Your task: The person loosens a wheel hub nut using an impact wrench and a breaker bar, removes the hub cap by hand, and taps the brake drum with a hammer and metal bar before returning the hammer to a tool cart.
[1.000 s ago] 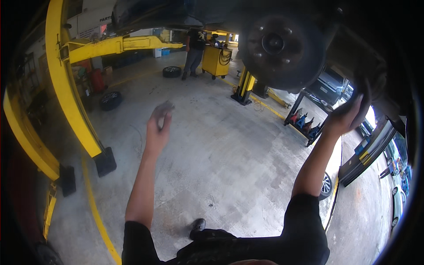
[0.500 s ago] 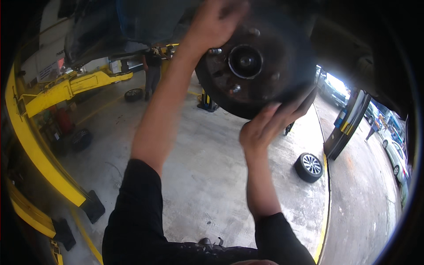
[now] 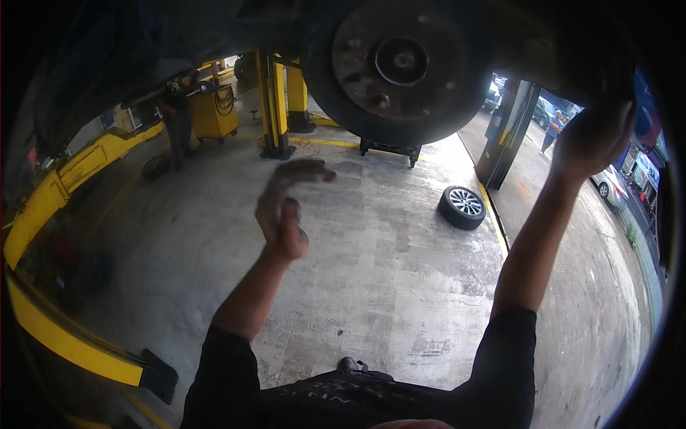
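A brake disc on a dark hub hangs at the top centre under the raised vehicle. My left hand is below and left of the disc, open, with curved fingers apart, and touches nothing that I can see. My right hand is raised at the right of the disc, beside the dark wheel well. Its fingers are closed together in shadow, and what they hold, if anything, is hidden.
Yellow lift arms and posts stand left and behind, near a yellow cart and a standing person. A wheel lies right of centre by a dark post. Outside are another person and cars.
Half a second ago both hands were up at the disc. My left hand has since dropped away below it, and my right hand has moved out to the right. The view has shifted.
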### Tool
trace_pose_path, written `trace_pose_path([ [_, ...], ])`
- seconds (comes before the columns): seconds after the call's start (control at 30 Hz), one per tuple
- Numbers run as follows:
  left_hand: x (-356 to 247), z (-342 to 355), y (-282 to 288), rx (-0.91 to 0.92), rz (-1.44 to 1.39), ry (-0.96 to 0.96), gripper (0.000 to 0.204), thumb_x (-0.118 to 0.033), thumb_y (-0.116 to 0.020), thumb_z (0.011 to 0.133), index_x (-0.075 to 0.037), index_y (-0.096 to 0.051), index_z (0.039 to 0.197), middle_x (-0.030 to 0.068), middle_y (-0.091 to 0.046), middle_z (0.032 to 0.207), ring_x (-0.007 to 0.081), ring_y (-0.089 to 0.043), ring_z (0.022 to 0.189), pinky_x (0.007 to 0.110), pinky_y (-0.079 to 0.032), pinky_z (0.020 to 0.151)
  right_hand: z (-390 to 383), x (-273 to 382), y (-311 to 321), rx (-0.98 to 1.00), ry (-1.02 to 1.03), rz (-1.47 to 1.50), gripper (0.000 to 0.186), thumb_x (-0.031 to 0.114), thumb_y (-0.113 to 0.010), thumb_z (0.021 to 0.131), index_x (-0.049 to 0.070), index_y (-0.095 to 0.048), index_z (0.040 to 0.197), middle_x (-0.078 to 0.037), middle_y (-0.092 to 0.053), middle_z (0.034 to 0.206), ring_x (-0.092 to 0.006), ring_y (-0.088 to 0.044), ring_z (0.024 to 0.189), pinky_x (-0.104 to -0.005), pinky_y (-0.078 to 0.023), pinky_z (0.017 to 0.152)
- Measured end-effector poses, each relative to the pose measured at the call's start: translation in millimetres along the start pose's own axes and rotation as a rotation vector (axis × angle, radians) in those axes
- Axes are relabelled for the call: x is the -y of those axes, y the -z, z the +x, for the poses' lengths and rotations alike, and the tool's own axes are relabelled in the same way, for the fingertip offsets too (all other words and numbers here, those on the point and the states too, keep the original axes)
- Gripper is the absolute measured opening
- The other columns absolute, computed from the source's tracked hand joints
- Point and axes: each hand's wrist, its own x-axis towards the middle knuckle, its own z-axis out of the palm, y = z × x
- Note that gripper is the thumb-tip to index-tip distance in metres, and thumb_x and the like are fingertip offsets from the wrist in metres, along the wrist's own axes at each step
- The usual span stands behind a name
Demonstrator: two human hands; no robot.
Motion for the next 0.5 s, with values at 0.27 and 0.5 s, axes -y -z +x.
trace_pose_path([
  [0.27, 42, 213, 22, 0.116, 0.221, -0.3, 0.03, -0.012, -0.048, 0.095, -0.004, -0.058, 0.122, 0.016, -0.061, 0.115, 0.0193, -0.057, 0.107, 0.029, -0.042, 0.094, -70, 190, 22, 0.117, -1.125, 0.664, 0.052, 0.021, -0.035, 0.096, -0.004, -0.025, 0.141, -0.022, -0.029, 0.146, -0.0336, -0.026, 0.137, -0.0474, -0.02, 0.11],
  [0.5, 59, 236, -25, 0.356, 0.202, -0.33, 0.032, -0.01, -0.06, 0.087, 0.002, -0.06, 0.116, 0.0197, -0.061, 0.112, 0.0316, -0.059, 0.105, 0.035, -0.044, 0.093, -66, 236, -38, -0.014, -1.206, 0.443, 0.051, 0.016, -0.031, 0.099, -0.009, -0.018, 0.142, -0.027, -0.026, 0.145, -0.0382, -0.024, 0.136, -0.0455, -0.019, 0.111],
])
